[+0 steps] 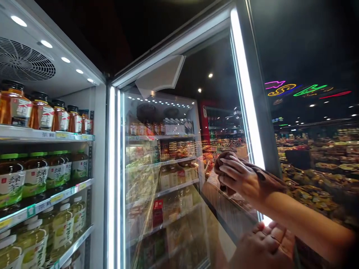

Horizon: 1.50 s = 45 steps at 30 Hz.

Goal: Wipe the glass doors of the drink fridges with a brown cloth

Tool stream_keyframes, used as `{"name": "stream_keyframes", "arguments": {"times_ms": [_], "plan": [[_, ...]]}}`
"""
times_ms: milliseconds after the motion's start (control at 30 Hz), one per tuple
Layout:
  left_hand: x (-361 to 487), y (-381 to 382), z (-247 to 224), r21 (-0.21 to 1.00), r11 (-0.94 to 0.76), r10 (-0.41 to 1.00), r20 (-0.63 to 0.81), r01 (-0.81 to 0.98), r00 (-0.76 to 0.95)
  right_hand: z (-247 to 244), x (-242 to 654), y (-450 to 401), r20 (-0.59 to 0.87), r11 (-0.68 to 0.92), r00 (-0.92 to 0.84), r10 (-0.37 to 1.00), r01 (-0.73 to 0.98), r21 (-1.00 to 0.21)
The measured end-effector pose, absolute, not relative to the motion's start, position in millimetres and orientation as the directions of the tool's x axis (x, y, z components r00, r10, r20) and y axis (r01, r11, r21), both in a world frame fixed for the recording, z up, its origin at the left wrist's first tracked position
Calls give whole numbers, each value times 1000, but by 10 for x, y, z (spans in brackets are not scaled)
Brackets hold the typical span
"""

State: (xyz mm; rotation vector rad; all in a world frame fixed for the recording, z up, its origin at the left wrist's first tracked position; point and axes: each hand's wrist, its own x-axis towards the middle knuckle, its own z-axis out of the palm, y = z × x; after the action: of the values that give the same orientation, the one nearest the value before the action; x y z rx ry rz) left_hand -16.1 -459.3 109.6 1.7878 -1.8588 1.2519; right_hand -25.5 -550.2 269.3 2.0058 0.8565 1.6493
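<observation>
In the head view, the right hand (pixel 242 181) clasps a bunched brown cloth (pixel 269 178), held against the white-lit, grey-framed glass door (pixel 218 93); the left hand (pixel 270 241), at its lower edge, perhaps steadies it, its grip unclear.

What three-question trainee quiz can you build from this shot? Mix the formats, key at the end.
1. True or false: the cooler door is closed.
2. What is the brown cloth under the hand held against?
a) a bottle
b) the door glass
c) a shelf
3. Fill in: the bottles on the shelf just below the amber bottles have ____ caps.

Key: 1 false; 2 b; 3 green.
</observation>
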Motion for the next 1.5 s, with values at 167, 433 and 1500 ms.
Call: {"name": "stream_keyframes", "arguments": {"times_ms": [167,433,1500], "plan": [[2,-4082,1677,-413,-41,-681,677,-910,-277,3216,-52,-5631,698,-703,110,708,206,681],[464,-3274,2766,-332,-175,-261,923,-927,-281,2975,-284,-5199,846,-842,116,520,-100,531],[1351,-2871,4218,-527,-557,-491,832,-642,-258,4995,-108,-5169,801,-754,97,590,-288,590]]}}
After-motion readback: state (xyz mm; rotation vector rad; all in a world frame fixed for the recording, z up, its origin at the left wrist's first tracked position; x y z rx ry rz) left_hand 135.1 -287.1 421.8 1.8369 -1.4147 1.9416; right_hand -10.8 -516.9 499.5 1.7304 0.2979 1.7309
